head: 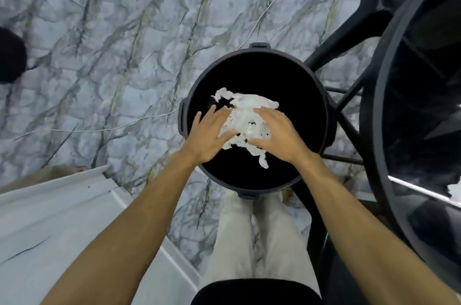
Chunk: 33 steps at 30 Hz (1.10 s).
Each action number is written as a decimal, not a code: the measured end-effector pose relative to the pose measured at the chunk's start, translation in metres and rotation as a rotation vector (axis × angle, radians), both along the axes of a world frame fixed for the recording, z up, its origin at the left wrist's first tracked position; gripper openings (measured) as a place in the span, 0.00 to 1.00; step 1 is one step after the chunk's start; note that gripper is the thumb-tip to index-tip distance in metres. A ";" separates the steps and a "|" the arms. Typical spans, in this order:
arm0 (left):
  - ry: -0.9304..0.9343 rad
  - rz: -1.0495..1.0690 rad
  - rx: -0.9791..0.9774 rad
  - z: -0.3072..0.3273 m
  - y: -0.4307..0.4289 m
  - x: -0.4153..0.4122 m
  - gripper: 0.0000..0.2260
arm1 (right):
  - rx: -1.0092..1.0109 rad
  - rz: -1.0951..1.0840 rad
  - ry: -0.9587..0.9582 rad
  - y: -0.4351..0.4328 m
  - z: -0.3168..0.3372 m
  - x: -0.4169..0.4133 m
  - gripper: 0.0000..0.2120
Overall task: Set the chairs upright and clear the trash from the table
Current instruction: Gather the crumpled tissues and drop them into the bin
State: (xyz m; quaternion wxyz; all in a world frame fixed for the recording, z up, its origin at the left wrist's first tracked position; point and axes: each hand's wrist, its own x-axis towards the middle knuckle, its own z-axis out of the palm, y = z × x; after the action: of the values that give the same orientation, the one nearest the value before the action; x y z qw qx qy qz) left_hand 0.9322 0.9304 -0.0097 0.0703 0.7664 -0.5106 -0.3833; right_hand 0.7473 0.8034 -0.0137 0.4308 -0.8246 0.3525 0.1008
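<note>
I look straight down into a round black trash bin [311, 95] standing on the marble floor. Crumpled white paper trash [245, 117] hangs over the bin's mouth between my hands. My left hand [208, 136] is on its left side and my right hand [279, 136] on its right, both palms down with fingers spread, touching the paper. Whether the fingers still grip it I cannot tell. A round black table [389, 110] with a dark frame stands at the right.
A white cabinet or counter edge [62, 217] fills the lower left. My pale trousers [252, 234] show below the bin. A dark round object [10, 55] sits at the left edge. A thin wire [107, 128] runs across the grey-veined floor.
</note>
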 end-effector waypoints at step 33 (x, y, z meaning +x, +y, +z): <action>0.029 -0.518 -0.554 0.235 -0.132 -0.141 0.22 | -0.442 -0.791 -0.218 0.014 0.240 -0.171 0.14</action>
State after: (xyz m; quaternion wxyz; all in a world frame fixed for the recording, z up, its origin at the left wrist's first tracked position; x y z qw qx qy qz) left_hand 0.7910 0.7981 0.2253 0.1829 0.5583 -0.7707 -0.2466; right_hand 0.5760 0.8174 0.2261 0.2846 -0.7045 0.6058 -0.2360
